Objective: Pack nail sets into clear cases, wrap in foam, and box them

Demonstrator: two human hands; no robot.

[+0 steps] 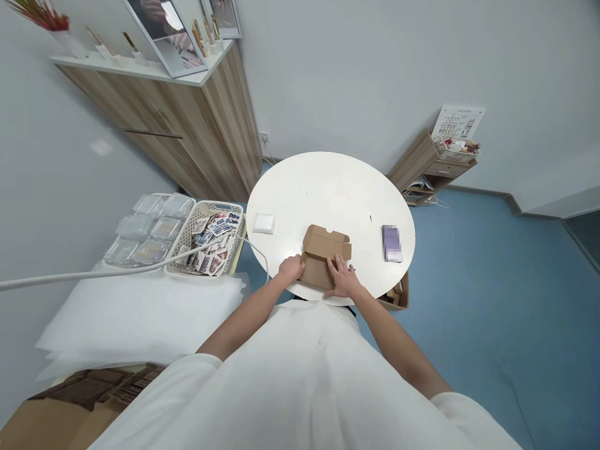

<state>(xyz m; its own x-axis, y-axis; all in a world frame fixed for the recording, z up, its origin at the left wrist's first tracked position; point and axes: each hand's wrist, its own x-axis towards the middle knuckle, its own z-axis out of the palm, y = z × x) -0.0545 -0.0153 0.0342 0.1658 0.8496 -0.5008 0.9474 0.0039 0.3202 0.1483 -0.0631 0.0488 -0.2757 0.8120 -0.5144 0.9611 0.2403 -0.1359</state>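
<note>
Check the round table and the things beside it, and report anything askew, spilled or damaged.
Nothing stands out. The cardboard box lies at the near edge of the round table, lid flap up, with the left hand and right hand flat on it. The white pad and purple packet lie flat. The basket holds its packets without spill.

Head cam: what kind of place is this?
Probably a small packing room. Both hands press a cardboard box on a round white table; a basket of packets and foam sheets sit alongside.
</note>
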